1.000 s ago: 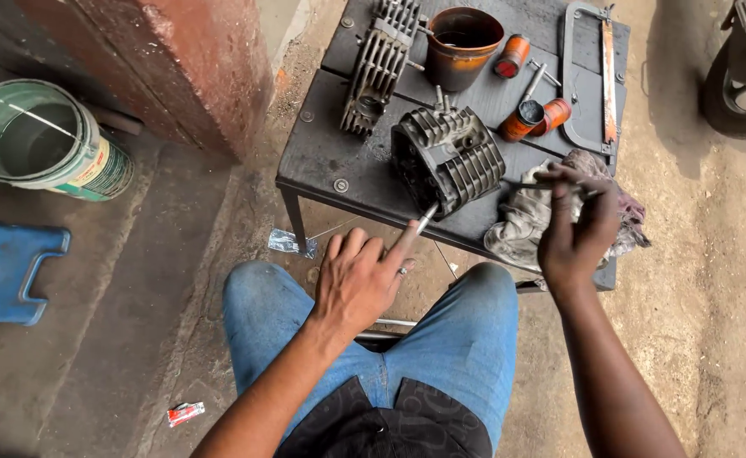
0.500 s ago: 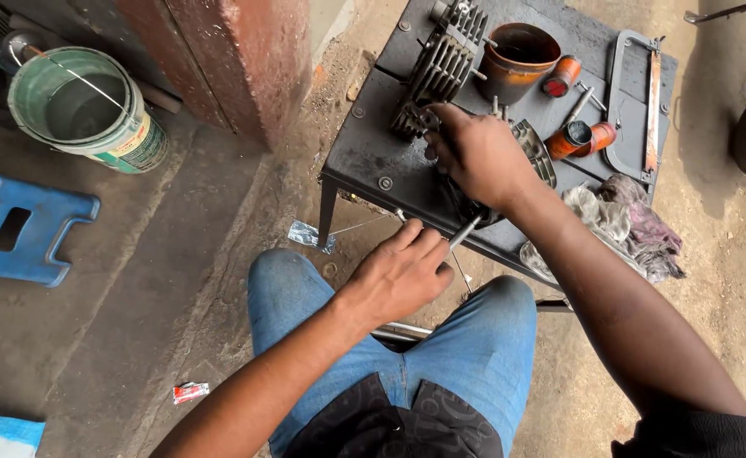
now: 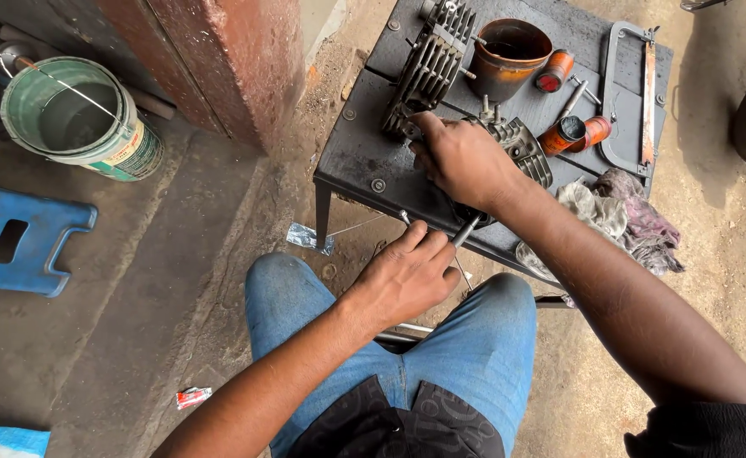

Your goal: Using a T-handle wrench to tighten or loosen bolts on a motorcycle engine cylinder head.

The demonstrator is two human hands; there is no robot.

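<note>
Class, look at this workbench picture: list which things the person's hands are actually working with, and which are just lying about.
In hand:
- finned engine part, pressed down by the right hand
- thin metal rod, gripped by the left hand
- dark metal table bearing it

Lying about:
- second finned cylinder
- rusty pot
- hacksaw
- rags
- green bucket
- blue stool

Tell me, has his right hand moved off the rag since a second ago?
Yes. The right hand left the rag and moved left along the table onto the finned engine part.
</note>
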